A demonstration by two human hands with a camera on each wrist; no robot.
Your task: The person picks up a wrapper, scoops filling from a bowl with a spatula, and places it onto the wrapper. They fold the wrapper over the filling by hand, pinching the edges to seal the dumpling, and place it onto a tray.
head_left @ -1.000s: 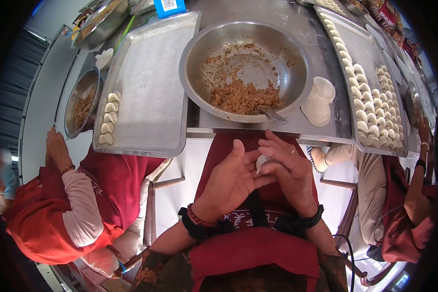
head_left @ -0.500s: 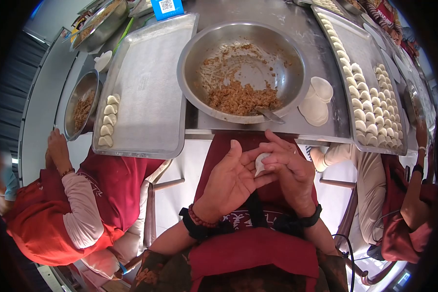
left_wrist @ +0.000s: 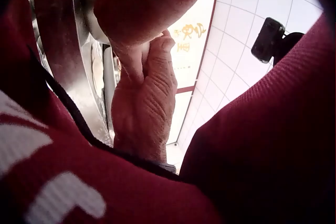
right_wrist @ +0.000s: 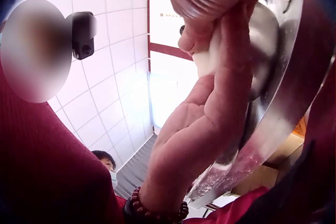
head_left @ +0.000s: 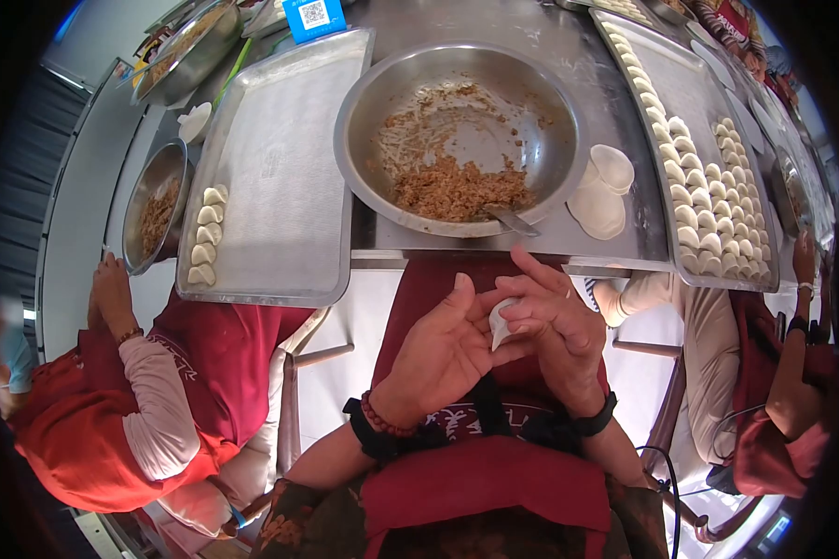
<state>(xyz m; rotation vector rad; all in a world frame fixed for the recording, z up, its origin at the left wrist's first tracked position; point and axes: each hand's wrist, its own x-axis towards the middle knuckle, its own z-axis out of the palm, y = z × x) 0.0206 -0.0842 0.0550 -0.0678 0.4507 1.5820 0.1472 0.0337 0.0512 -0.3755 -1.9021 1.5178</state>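
A small white folded dumpling is between the two hands, in front of the large bowl. The left hand lies palm up, fingers extended under and behind the dumpling, thumb raised apart from it. The right hand pinches the dumpling's edge between thumb and fingers, its index finger pointing up. In the right wrist view the dumpling shows pale between the right hand's fingers and the left hand. The left wrist view shows the right hand beyond the near hand, the dumpling mostly hidden.
A steel bowl holds brown filling and a spoon. Round wrappers lie to its right. The left tray carries several dumplings; the right tray carries many rows. People sit at both sides.
The dumpling has come further into view and turned more upright between the fingers. The right fingers have shifted slightly on it. The head view has moved a little, sliding bowl and trays left.
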